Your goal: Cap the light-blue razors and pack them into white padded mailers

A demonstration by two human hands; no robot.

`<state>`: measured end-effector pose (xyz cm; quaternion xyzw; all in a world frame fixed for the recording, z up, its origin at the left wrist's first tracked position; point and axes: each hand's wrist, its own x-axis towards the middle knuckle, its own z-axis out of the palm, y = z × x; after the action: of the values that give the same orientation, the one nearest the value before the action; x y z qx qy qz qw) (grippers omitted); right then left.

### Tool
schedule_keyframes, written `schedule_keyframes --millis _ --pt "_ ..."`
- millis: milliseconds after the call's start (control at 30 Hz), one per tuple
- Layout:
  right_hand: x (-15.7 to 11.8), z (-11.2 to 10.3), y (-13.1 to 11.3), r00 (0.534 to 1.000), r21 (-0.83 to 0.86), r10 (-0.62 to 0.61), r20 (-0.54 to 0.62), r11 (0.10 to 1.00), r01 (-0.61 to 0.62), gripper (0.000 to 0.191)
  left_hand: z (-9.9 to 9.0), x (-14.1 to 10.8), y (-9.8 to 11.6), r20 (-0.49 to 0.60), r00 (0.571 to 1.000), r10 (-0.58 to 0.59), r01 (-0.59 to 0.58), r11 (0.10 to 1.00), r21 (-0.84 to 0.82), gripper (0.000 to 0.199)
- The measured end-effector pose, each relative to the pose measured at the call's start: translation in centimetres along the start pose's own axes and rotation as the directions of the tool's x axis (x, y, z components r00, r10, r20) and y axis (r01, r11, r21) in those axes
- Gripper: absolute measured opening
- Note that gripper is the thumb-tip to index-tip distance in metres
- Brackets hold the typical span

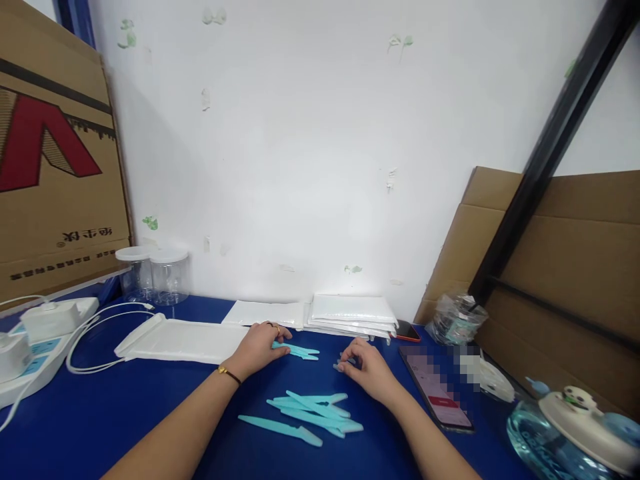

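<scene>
Slim turquoise eyebrow razors (315,412) lie in a loose, crossed pile on the blue table, with one razor (280,425) at the pile's near left side. Behind the pile, my left hand (263,343) is closed around the handle ends of a few more eyebrow razors (303,351), whose blade ends point right. My right hand (369,368) is to their right, its fingers curled and pinched at some small translucent pieces (344,364). The fingers partly hide these pieces, and I cannot tell how many there are.
White padded mailers (353,310) are stacked by the wall; another white mailer (185,339) lies left. A phone (437,390) and a water bottle (565,440) stand right. At left are a power strip (45,353) with cables and two clear lidded jars (169,277).
</scene>
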<state>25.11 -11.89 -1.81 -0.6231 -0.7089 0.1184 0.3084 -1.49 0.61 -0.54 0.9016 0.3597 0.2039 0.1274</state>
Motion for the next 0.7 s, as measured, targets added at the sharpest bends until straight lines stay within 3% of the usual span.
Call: schedule_keyframes --millis 100,167,300,367,567,700 --pt "-0.9 -0.4 -1.5 0.978 0.015 -0.111 0.179 0.994 0.11 0.015 0.3 -0.4 1.4 0.046 0.997 0.062 -0.058 0.995 -0.076 0.018" --pt "-1.4 -0.3 -2.3 0.961 -0.001 -0.148 0.235 0.988 0.153 0.014 0.5 -0.7 2.6 0.1 0.987 0.126 -0.113 0.985 -0.129 0.016" --pt "-1.5 0.5 -2.7 0.958 -0.103 -0.201 0.203 0.969 0.225 0.001 0.9 -1.3 4.3 0.192 0.951 0.24 -0.209 0.963 -0.17 0.02" --pt "-1.3 1.2 -2.5 0.957 -0.175 -0.222 0.185 0.951 0.255 0.009 1.2 -1.4 4.7 0.202 0.944 0.259 -0.236 0.963 -0.132 0.017" --pt "-0.8 2.3 -2.0 0.956 -0.227 -0.268 0.123 0.93 0.29 0.015 1.4 -1.1 5.0 0.138 0.956 0.26 -0.27 0.961 0.057 0.004" --pt "-0.4 1.4 -0.5 0.979 -0.222 -0.198 0.042 0.954 0.202 0.013 0.4 -0.5 3.3 0.041 0.972 0.231 -0.235 0.957 0.173 0.01"
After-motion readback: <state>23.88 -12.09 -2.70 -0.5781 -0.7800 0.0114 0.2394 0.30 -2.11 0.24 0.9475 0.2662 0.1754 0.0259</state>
